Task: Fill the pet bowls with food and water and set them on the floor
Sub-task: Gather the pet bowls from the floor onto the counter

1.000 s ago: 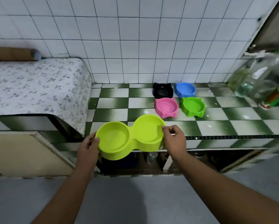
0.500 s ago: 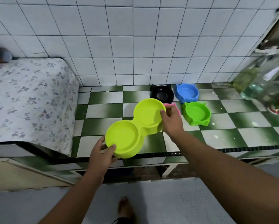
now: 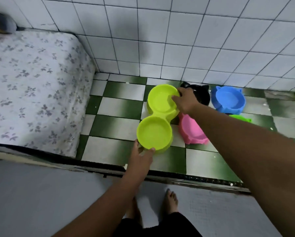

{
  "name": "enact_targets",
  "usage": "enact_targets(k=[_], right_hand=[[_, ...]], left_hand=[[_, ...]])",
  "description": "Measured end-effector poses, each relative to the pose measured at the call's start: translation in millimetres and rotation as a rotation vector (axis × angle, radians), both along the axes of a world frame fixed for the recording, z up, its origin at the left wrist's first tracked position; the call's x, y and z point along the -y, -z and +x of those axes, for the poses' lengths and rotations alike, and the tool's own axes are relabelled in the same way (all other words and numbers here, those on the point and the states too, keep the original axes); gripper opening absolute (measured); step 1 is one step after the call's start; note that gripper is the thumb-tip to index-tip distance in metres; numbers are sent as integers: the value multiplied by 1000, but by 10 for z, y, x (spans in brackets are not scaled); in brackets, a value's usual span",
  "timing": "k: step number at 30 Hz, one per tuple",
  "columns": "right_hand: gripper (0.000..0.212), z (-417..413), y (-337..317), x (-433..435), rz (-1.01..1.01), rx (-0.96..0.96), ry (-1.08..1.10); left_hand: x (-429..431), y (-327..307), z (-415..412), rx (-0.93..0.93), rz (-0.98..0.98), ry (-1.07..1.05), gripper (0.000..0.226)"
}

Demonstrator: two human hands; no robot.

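A lime double pet bowl [image 3: 156, 119] lies on the green-and-white checkered counter [image 3: 119, 127], its two empty cups one behind the other. My left hand [image 3: 140, 157] holds the near rim. My right hand [image 3: 186, 100] grips the far cup's right rim, thumb inside. Right of it are a pink bowl [image 3: 192, 132], a black bowl [image 3: 201, 96] partly hidden by my hand, a blue bowl [image 3: 228, 100] and a sliver of a green bowl [image 3: 240, 118] behind my forearm.
A flower-patterned cloth [image 3: 32, 86] covers a raised block at the left. White tiled wall [image 3: 160, 40] stands behind the counter. The counter's dark front edge [image 3: 186, 175] runs above the grey floor [image 3: 40, 202], where my bare feet [image 3: 170, 200] stand.
The double bowl went from the counter's front edge inward and turned end-on, now resting beside the pink bowl. Both hands stayed on its rims. The view tilted down.
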State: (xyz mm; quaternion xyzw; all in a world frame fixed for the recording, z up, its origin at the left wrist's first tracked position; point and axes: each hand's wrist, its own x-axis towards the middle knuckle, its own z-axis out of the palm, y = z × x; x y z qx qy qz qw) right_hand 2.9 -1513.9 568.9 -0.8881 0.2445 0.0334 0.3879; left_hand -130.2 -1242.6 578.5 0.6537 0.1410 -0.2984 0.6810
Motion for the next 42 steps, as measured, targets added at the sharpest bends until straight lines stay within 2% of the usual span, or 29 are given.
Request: enact_targets(k=[4, 5, 8, 12, 18, 26, 31, 33, 35, 38, 40, 42], right_hand=[[32, 135, -283, -88, -6, -5, -53], [33, 157, -338, -104, -23, -2, -53], [47, 233, -276, -45, -31, -14, -64], [41, 223, -334, -57, -59, -63, -70], [36, 237, -268, -23, -55, -119, -62], [42, 132, -385, -158, -96, -31, 4], [59, -70, -580, -337, -114, 51, 31], [60, -238, -636, -419, -119, 96, 45], [56, -459, -659, -532, -102, 132, 55], [67, -824, -493, -623, -58, 169, 61], [65, -1148, -474, -758, -45, 172, 52], [55, -1473, -606, -969, -62, 177, 51]], left_hand=[[294, 110, 98, -62, -12, -48, 94], [348, 126, 118, -60, 1, -45, 97], [432, 154, 163, -61, 24, -34, 90], [482, 165, 205, -84, 39, -29, 80], [453, 177, 266, -90, 80, 2, 54], [305, 213, 266, -131, 101, 60, 44], [159, 170, 303, -77, 154, 105, 68], [83, 147, 310, -49, 170, 130, 74], [8, 107, 324, 13, 179, 148, 73], [-73, 26, 358, 154, 247, 187, 81], [-110, -17, 328, 222, 307, 230, 90], [-144, -64, 245, 284, 327, 252, 88]])
